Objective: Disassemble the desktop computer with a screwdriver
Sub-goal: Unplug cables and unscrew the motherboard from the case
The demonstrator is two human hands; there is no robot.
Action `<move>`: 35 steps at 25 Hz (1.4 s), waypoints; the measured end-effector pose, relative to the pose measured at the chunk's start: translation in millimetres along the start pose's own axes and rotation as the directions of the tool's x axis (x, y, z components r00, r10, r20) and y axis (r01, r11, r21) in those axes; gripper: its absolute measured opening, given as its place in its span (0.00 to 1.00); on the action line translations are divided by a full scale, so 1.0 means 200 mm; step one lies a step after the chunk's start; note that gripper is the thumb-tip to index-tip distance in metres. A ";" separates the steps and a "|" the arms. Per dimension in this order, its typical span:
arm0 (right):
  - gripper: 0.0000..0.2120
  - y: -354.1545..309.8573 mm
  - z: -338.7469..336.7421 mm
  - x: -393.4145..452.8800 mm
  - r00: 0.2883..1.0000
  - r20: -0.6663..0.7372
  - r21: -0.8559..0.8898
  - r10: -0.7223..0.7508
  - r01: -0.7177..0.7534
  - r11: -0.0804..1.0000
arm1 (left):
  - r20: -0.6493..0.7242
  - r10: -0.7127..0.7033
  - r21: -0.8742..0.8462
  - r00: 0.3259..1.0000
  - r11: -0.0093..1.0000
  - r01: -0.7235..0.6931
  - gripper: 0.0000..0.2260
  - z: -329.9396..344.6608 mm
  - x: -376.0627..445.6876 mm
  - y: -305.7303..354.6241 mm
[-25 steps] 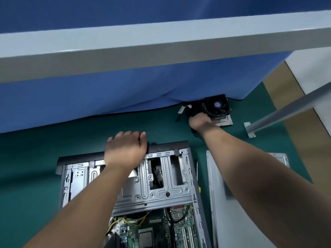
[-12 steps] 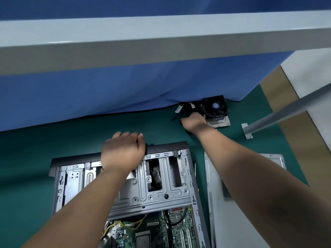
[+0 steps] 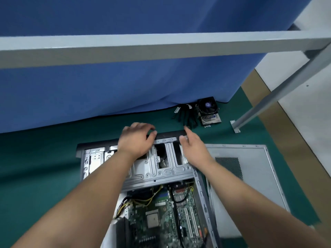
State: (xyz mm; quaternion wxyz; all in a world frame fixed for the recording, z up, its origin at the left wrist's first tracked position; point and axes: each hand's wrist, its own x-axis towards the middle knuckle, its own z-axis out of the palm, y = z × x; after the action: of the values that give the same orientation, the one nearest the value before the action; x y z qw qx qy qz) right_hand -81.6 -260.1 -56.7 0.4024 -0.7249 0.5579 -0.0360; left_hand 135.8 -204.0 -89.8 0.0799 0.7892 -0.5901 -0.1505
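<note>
On the green mat (image 3: 44,176) lies the open computer case (image 3: 155,170), and we use it as our marker. Our left hand (image 3: 137,140) curls over the black front edge (image 3: 168,135) at the far end of the case and holds it. Our right hand (image 3: 192,147) rests just beside it with straight, loose fingers, holding nothing. Beyond the case sits a fan cooler (image 3: 207,109). Right of the case lies the grey side cover (image 3: 250,167).
</note>
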 end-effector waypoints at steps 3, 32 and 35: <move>0.30 0.10 0.10 -0.24 0.992 0.019 -0.244 -0.125 0.126 0.962 | -0.054 0.018 -0.111 0.998 0.994 -0.024 0.21 -0.01 -0.26 -0.03; 0.13 0.32 0.72 -0.41 0.934 0.159 -0.637 -0.320 0.345 0.690 | -0.221 0.031 0.196 0.975 0.981 0.013 0.24 0.18 -1.05 -0.28; 0.10 0.28 0.72 -0.34 0.947 0.178 -0.567 -0.268 0.321 0.759 | -0.229 0.033 0.188 0.973 0.982 0.011 0.24 0.18 -1.06 -0.27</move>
State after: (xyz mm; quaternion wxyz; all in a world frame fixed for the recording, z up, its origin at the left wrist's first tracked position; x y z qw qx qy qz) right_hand -78.0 -126.9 -161.6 0.1707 -0.8930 0.4024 0.1070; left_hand 119.0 15.4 -109.9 0.0739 0.8020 -0.5928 -0.0009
